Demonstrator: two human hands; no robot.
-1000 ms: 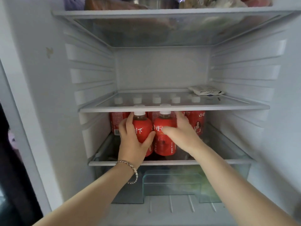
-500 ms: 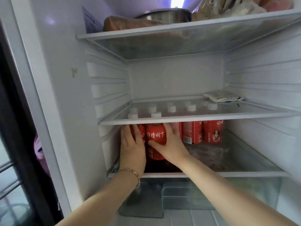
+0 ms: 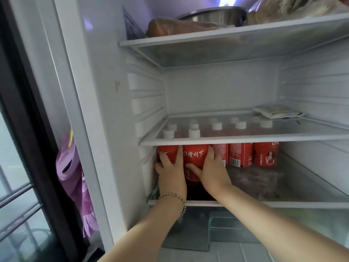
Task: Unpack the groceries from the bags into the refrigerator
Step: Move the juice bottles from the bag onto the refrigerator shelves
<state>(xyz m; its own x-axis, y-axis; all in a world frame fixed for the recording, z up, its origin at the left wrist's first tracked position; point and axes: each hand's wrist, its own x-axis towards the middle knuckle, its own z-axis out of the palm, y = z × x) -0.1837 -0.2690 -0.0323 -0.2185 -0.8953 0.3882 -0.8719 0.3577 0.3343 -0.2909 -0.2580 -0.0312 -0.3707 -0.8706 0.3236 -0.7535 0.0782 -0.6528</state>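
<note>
Two red bottles stand upright at the front left of the lower shelf [image 3: 283, 204] of the refrigerator [image 3: 105, 129], side by side and touching. The left bottle [image 3: 167, 153] is against the left wall; the right bottle [image 3: 195, 156] shows white characters on its label. The left hand [image 3: 171, 173] is wrapped around the left bottle, fingers spread over its front and thumb at its left side. The right hand [image 3: 212, 172] grips the right bottle, thumb across its lower front and fingers around its right side. The hands are close together but not touching. A bracelet [image 3: 174, 198] sits on the left wrist. Behind and to the right, a row of bottles [image 3: 253, 155] with red labels stands on the same shelf. White caps [image 3: 217, 126] show through the glass middle shelf [image 3: 245, 139] above. A flat white packet [image 3: 277, 112] lies at the right rear of that shelf. On the top shelf [image 3: 226, 37] rest a metal bowl [image 3: 213, 14] and a wrapped brown item [image 3: 175, 27]. Below the lower shelf is a clear drawer [image 3: 236, 229]. A purple garment [image 3: 73, 178] hangs left of the refrigerator.
</note>
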